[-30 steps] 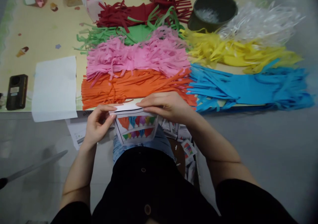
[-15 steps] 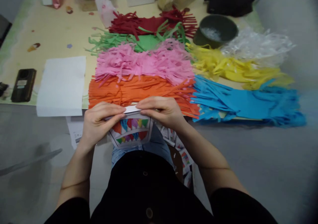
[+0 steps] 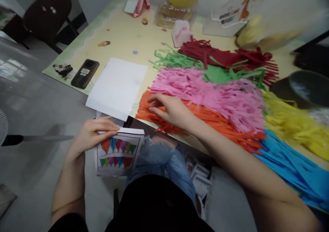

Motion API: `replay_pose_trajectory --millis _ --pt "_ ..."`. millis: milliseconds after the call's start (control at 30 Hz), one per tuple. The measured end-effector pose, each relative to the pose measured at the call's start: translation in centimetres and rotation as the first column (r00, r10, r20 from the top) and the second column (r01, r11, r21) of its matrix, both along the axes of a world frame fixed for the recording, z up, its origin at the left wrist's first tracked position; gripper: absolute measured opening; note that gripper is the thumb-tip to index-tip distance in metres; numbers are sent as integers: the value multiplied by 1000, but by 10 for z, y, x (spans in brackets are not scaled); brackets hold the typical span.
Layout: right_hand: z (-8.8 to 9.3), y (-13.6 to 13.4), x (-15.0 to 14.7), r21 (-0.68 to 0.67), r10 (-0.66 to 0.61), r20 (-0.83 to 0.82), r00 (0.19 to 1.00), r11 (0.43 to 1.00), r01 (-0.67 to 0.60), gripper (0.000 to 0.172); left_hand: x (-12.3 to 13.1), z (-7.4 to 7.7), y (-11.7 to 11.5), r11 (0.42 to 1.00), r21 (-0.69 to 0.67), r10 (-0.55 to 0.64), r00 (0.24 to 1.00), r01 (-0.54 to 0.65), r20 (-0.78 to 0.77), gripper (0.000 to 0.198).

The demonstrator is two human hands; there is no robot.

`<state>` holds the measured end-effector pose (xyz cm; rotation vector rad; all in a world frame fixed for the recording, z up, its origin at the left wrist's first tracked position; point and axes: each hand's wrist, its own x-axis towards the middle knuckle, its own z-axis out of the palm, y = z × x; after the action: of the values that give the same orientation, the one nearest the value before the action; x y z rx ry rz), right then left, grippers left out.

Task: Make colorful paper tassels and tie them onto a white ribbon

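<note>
My left hand [image 3: 96,134] pinches the top left edge of a flat packet [image 3: 117,170], just off the table's front edge. Rows of coloured tassels are printed on the packet's front, below a white strip along its top. My right hand [image 3: 169,110] hovers over or rests on the left part of the orange fringed paper [image 3: 226,125]; I cannot tell if they touch. Its fingers are bent and apart, with nothing visible between them. Behind the orange lies pink fringed paper [image 3: 213,93]. A white sheet [image 3: 119,84] lies left of my right hand, overhanging the edge.
Green [image 3: 218,75], dark red [image 3: 223,58], yellow [image 3: 290,119] and blue fringed paper [image 3: 293,168] lie on the table. A phone [image 3: 85,73] and hair clip [image 3: 62,71] are at left, a dark bowl [image 3: 308,88] at right. Several packets [image 3: 202,180] sit below, beside my legs.
My right hand has let go of the packet's top and moved up over the orange paper. The packet has shifted left in my left hand. The view has turned left.
</note>
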<state>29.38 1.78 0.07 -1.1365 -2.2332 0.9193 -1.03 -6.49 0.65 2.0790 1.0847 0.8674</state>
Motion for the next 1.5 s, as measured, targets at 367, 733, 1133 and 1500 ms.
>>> replay_pose_trajectory --millis 367,733,1133,1500 --pt "-51 125 -120 90 29 35 999 995 -32 39 -35 -49 104 931 -364 100 977 -25 189 20" --pt "-83 144 -152 221 217 -16 976 953 -208 46 -39 -69 111 909 -416 79 977 11 199 17" --pt "-59 159 -224 158 231 134 964 955 -251 47 -43 -67 111 898 -434 20 982 65 187 14" --pt "-62 161 -240 132 150 157 976 976 -172 41 -43 -71 111 899 -434 34 977 62 211 15"
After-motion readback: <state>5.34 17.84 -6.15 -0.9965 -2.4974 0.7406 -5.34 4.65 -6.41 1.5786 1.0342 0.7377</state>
